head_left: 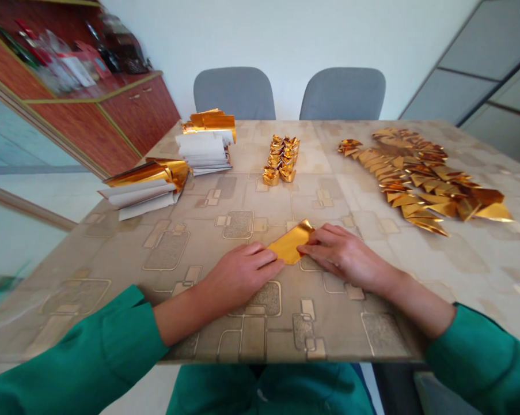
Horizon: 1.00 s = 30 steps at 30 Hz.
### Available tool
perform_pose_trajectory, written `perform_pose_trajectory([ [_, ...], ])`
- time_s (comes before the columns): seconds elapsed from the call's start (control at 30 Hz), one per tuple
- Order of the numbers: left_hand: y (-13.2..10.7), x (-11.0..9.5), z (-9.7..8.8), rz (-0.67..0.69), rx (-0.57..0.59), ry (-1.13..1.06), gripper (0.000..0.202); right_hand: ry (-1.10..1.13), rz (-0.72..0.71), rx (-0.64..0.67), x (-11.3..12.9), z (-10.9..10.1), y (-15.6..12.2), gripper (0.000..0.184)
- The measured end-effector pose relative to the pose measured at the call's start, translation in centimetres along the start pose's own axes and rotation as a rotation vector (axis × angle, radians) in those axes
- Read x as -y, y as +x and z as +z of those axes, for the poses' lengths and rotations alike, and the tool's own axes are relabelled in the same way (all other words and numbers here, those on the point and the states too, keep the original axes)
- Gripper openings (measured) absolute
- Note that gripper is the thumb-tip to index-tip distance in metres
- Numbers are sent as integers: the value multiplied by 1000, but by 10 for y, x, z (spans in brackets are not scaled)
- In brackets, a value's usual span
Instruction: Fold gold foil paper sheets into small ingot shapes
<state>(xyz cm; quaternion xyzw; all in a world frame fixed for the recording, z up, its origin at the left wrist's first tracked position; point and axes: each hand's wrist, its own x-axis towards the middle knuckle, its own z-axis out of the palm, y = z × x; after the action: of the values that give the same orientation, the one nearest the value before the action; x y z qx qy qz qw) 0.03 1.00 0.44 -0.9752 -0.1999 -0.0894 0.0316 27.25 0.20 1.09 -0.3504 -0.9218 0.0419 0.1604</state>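
A small piece of gold foil paper, folded at an angle, lies on the tabletop between my hands. My left hand presses its lower left edge with the fingertips, and my right hand holds down its right side. Beyond them stands a double row of folded gold foil ingots. A large heap of folded gold triangles lies to the far right. Two stacks of white-backed gold paper sheets sit to the far left.
The patterned beige tabletop ends close to my lap at the near edge. Two grey chair backs stand beyond its far edge. A red-brown cabinet with bottles and packets on it stands at back left.
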Motion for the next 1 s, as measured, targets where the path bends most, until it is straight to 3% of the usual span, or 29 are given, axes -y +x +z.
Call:
perform_pose_trajectory([
  [0.23, 12, 5, -2, 30, -43, 113, 14, -16, 11, 37, -10, -6, 7, 21],
  [0.37, 12, 5, 2, 44, -161, 180, 12, -41, -56, 51, -11, -4, 13, 22],
  [0.53, 9, 11, 8, -74, -362, 173, 18, -86, -117, 2, -22, -4, 16, 18],
  [0.63, 6, 17, 8, -97, -422, 121, 19, -87, -126, -30, -27, -6, 16, 17],
  [0.73, 4, 23, 6, -45, -389, 80, 19, -50, -172, -24, -26, -8, 14, 14],
  [1.0, 2, 30, 6, 73, -170, 24, 24, 97, -192, 119, -13, -14, 7, 14],
])
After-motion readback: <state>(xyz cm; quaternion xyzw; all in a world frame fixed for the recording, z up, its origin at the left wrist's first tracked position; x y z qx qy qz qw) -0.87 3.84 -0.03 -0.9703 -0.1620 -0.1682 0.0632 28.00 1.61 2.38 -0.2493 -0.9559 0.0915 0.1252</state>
